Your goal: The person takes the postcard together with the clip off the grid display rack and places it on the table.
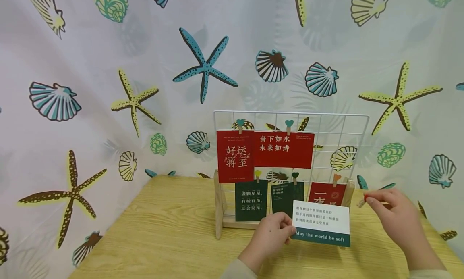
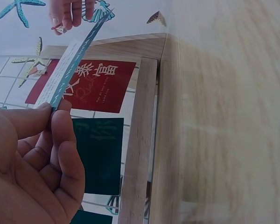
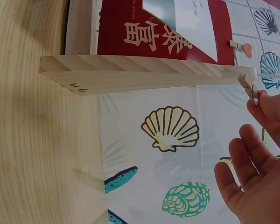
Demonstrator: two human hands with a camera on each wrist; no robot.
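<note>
My left hand [image 1: 272,235] pinches the left edge of a white and green card [image 1: 321,222] between thumb and fingers, in front of the rack's lower right. In the left wrist view the card [image 2: 65,74] is seen nearly edge-on. To the right of the rack, my right hand [image 1: 393,214] pinches a small wooden clothespin [image 3: 249,88] with a red piece on it, by thumb and index finger. The white wire grid rack [image 1: 335,114] on wooden feet holds a red card [image 1: 235,174], a wide red card [image 1: 282,160], two dark green cards [image 1: 251,214] and a red card [image 1: 326,189] behind the held one.
Heart-topped clothespins [image 1: 288,125] in teal, yellow, green and orange hold the hung cards. A wood-grain table [image 1: 163,226] lies under the rack. Behind hangs a white curtain [image 1: 174,121] printed with shells and starfish. The rack's wooden foot [image 3: 144,77] stands near my right hand.
</note>
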